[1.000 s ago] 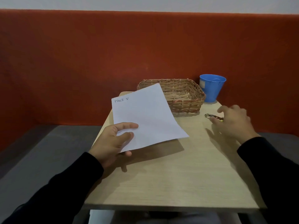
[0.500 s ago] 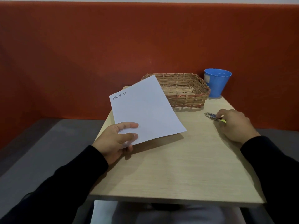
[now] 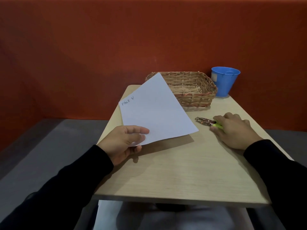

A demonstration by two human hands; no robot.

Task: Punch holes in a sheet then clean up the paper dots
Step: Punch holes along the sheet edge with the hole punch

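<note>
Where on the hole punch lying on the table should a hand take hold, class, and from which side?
Grip the hole punch by its yellow-green handles, from the right. Its metal jaws point left toward the sheet of paper, and the handle end lies under the right hand, whose fingers are already on it.

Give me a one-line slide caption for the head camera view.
Left hand holds a sheet above the table while the right hand grasps a hole punch.
</note>
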